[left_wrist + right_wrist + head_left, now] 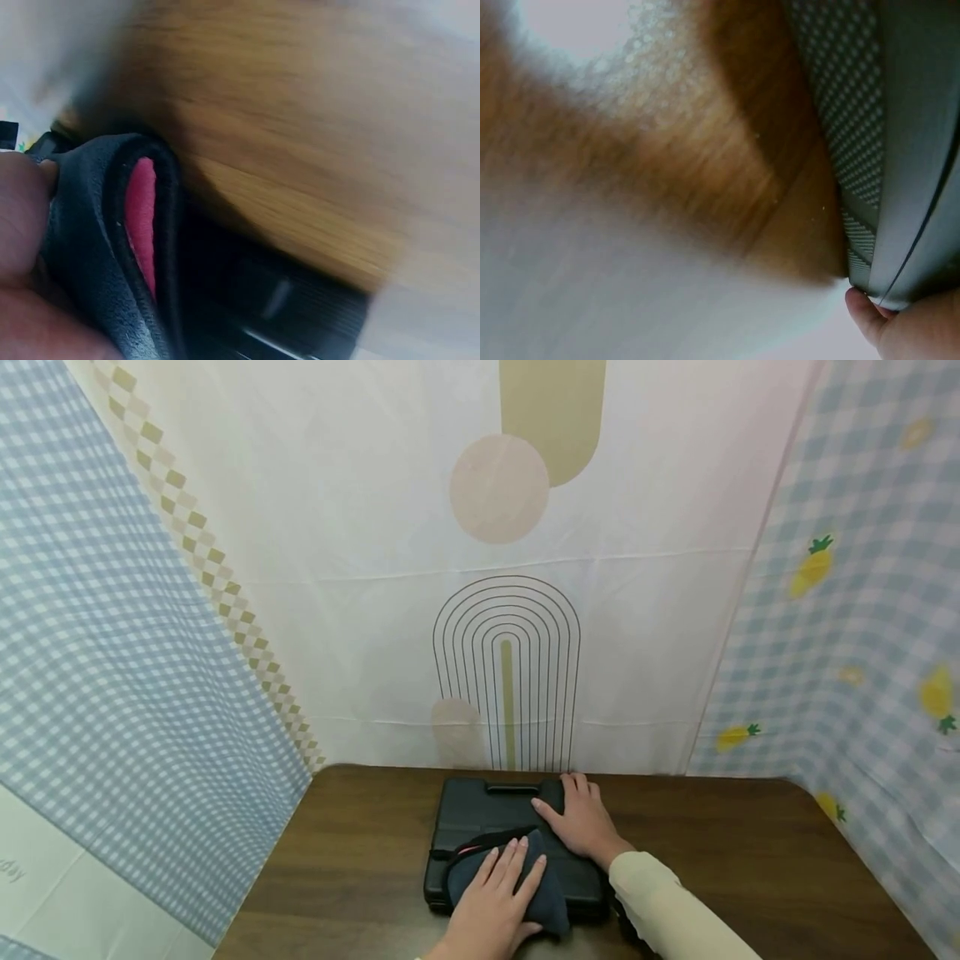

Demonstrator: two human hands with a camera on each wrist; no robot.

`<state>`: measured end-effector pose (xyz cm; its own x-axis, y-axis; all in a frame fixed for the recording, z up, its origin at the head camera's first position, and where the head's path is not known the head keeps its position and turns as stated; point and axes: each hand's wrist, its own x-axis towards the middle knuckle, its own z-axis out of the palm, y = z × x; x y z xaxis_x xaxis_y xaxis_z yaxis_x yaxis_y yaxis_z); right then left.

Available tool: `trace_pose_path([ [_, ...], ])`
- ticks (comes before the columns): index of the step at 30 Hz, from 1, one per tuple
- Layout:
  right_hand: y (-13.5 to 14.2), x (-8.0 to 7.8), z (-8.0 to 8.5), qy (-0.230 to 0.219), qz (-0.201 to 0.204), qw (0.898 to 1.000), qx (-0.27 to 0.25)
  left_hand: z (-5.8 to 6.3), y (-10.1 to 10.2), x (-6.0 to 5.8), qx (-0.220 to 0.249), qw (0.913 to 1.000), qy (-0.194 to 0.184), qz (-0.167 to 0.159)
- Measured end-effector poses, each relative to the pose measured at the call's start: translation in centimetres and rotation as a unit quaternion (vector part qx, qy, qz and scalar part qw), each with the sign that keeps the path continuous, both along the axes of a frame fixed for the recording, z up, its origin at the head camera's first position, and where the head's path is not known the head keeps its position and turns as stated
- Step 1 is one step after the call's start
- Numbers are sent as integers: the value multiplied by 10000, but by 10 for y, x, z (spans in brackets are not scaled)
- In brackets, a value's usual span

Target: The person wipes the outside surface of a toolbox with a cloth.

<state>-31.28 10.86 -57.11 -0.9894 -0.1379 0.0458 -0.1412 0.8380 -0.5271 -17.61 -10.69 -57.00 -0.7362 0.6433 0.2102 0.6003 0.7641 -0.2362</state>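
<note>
A black plastic carry case lies flat on the table, its handle on the far side. My left hand presses a dark blue cloth onto the near part of the lid, fingers spread and fairly straight. In the left wrist view the folded cloth shows a black edging and a pink inner side. My right hand grips the case's far right corner, thumb on the lid and fingers over the edge. The right wrist view shows the case's textured side and a fingertip at its corner.
The brown wooden table reaches out on both sides of the case. A white printed curtain hangs along its far edge. Checked cloths hang at the left and right.
</note>
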Motion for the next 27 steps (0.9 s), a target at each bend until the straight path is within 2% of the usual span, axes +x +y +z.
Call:
trace_pose_path([
  [9,-2,-4,2,-94,-26,10000,7,4,-41,4,371,9967,-533,494],
  [16,-1,-3,2,-89,6,10000,-24,1,-73,10,571,9923,-579,933],
  [22,-2,-2,3,-70,19,10000,-19,-4,-76,14,782,9913,-249,1033],
  [27,-2,0,3,-89,14,10000,-34,-6,-71,15,1016,9876,-354,1144],
])
